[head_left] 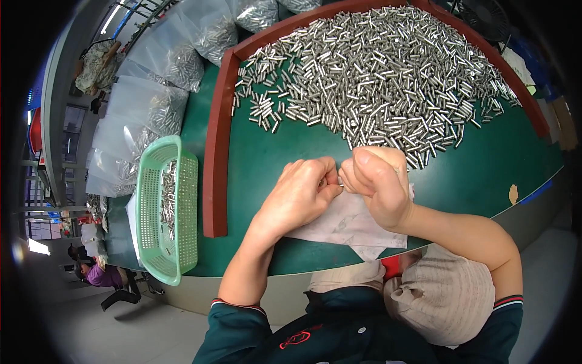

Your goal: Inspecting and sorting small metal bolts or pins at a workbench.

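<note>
Over the near middle of the green table, my left hand and my right hand meet at the fingertips. The left is closed in a pinch, and a small shiny bit of a metal pin shows at its fingertips. My right hand is curled like a fist, and whatever it grips is hidden by its fingers. A pale, stained cloth lies on the table beneath both hands. Just beyond them spreads a large heap of short silvery metal pins.
A dark red wooden rail borders the heap. To its left stands a green plastic basket with some pins inside. Clear bags of pins line the table's left edge. A fan is at the far right. Other people are in the left background.
</note>
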Available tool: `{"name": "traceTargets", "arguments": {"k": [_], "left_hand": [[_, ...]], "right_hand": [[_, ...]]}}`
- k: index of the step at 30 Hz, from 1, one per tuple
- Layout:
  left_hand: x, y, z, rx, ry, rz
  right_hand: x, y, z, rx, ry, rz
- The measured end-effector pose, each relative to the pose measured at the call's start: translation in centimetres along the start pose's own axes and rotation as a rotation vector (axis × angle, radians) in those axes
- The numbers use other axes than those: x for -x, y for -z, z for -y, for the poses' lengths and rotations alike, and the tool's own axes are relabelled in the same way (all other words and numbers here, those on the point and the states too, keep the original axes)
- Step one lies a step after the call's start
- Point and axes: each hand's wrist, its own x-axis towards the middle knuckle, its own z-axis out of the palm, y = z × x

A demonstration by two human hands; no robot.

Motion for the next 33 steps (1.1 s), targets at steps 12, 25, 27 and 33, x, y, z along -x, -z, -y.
{"name": "traceTargets", "arguments": {"k": [12,25,27,33], "left_hand": [[-1.3,0.6,2.7,1.346,0.009,0.112],[-2.2,1.3,4.4,1.282,0.088,-0.184],[-2.3,1.2,4.7,0.974,0.125,-0.347],[-3.8,-0.4,3.7,-0.063,-0.024,-0.579]], "right_hand": [[0.0,0.8,0.2,-0.191,-0.082,0.028],[-0.5,0.8,0.4,-0.177,-0.098,-0.022],[-0.5,0.8,0.4,-0.176,-0.098,-0.021],[-0.5,1.2,0.5,-0.211,-0.128,-0.011]]}}
